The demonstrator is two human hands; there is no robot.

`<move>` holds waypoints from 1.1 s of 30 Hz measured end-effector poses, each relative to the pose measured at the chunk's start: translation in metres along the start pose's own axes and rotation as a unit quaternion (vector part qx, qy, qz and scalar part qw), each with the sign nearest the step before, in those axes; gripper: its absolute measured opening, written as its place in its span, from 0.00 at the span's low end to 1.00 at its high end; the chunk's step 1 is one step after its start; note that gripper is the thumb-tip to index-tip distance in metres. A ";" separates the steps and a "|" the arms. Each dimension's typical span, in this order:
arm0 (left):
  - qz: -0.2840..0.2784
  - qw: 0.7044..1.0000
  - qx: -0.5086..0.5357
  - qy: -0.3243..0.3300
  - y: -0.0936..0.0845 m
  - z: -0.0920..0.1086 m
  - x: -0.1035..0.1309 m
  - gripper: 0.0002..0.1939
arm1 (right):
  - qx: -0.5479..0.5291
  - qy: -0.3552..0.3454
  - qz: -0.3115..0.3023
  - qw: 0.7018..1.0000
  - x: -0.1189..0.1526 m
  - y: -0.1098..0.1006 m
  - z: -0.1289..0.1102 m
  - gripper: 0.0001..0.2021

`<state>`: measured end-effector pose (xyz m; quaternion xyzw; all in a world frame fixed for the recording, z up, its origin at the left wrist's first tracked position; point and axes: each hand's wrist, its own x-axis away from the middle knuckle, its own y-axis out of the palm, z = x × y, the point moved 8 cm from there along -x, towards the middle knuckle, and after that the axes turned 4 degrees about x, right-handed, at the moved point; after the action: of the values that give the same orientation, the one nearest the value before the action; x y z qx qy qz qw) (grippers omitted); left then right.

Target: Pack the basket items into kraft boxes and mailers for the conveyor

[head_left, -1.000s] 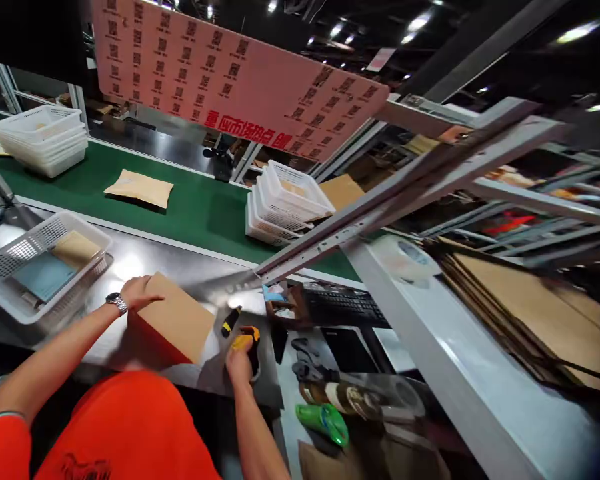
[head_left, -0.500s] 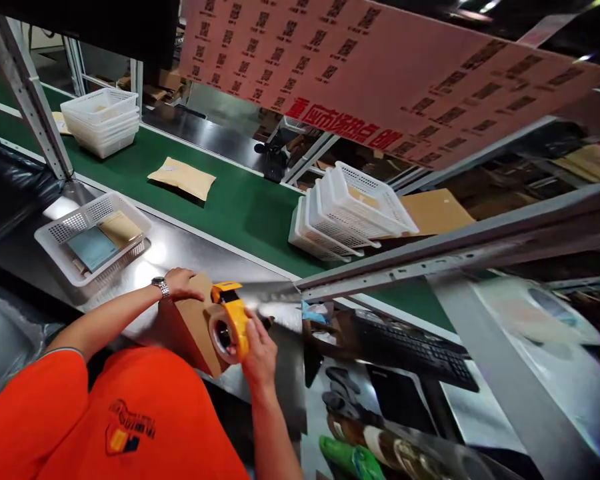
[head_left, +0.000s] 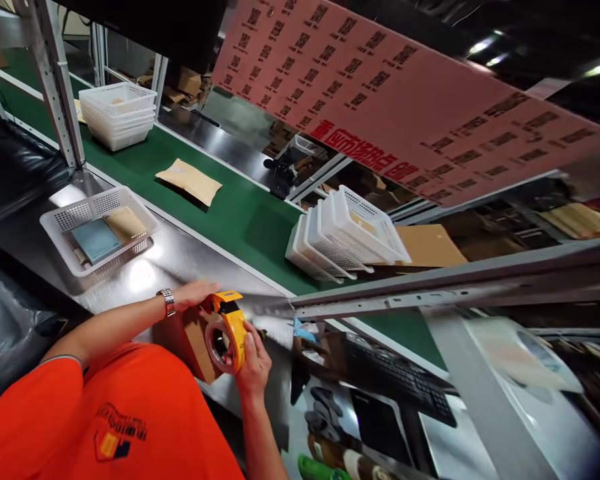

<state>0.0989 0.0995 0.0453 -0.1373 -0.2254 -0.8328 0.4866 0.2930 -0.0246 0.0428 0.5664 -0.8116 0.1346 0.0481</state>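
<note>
My right hand (head_left: 254, 363) grips a yellow tape dispenser (head_left: 236, 328) loaded with a wide roll of tape. The dispenser's head is at the upper edge of a brown cardboard box (head_left: 196, 343) in front of my body. Part of the box is hidden behind the dispenser and my left arm. My left hand (head_left: 193, 295), below a metal watch, lies over the box's far side with its fingers stretched out towards the dispenser's head. The fingertips are slightly blurred, partly behind the dispenser.
On the metal bench, a white basket (head_left: 60, 230) holds a blue-grey packet and a brown one. A green conveyor (head_left: 250, 230) carries a padded envelope (head_left: 190, 181) and stacks of white baskets (head_left: 117, 127). A metal rail (head_left: 430, 283) crosses on the right, above a keyboard (head_left: 405, 373).
The tape dispenser has moved slightly left, closer to my left hand. My left hand's fingers have straightened and shifted right along the box. The camera view has turned a little.
</note>
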 end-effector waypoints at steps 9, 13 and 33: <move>0.084 0.993 -0.085 0.012 -0.022 0.011 -0.007 0.23 | 0.106 -0.044 -0.067 0.991 0.001 0.008 -0.026 0.44; 0.204 0.953 -0.220 0.046 -0.097 0.032 -0.015 0.20 | 0.142 -0.017 -0.129 0.981 0.005 -0.001 -0.037 0.41; 0.092 0.914 -0.396 -0.015 -0.107 -0.023 -0.036 0.33 | 0.204 0.025 -0.173 0.963 -0.004 0.005 -0.048 0.34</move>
<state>0.0225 0.1603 -0.0166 -0.3514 0.1289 -0.8030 0.4639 0.2861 -0.0057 0.0870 0.6927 -0.6548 0.3014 -0.0255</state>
